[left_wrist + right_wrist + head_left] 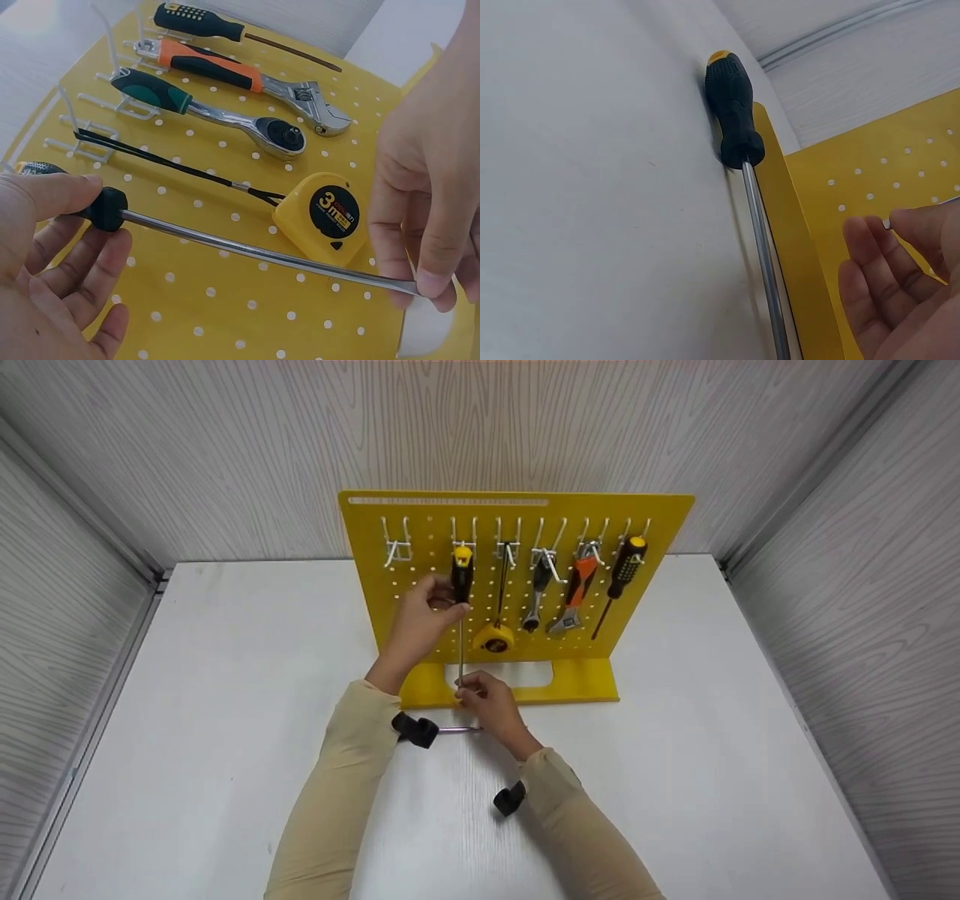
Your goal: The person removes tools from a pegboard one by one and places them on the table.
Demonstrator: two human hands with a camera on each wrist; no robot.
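Observation:
A long flat-blade screwdriver (462, 576) with a black and yellow handle stands upright before the pegboard, its handle end at the second hook from the left. My left hand (420, 622) pinches the lower end of the handle between thumb and fingers. Down at the blade tip, my right hand (491, 705) pinches the metal between thumb and forefinger. In the left wrist view the steel shaft (247, 252) runs between both hands, passing in front of the yellow tape measure (322, 217). A second screwdriver (735, 105) lies on the table along the board's base.
The yellow pegboard (420, 517) stands on the white table (247, 675). To the right hang the tape measure by its strap, a ratchet wrench (537, 592), an orange-handled adjustable wrench (579, 585) and another screwdriver (626, 570). A hook (396, 551) projects at the far left.

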